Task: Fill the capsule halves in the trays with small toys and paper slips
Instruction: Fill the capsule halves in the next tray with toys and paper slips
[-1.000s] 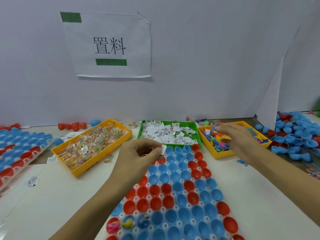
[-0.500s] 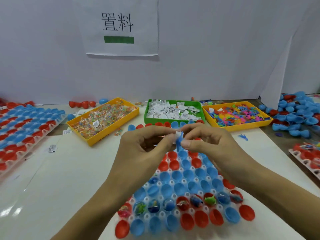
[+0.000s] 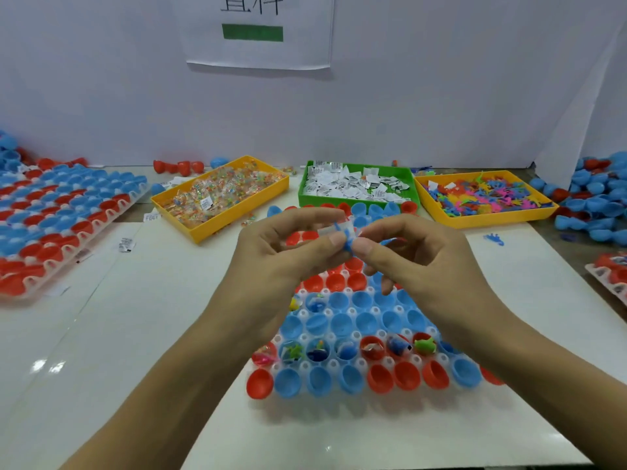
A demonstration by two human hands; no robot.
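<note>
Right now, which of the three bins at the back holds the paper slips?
The green bin, in the middle. It is full of white paper slips; the yellow bins flanking it hold wrapped and loose colourful toys.

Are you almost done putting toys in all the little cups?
Not nearly. One row of cups near the front of the tray already holds toys. The left hand and right hand pinch a small blue toy and paper slip together. Most other cups look empty.
</note>
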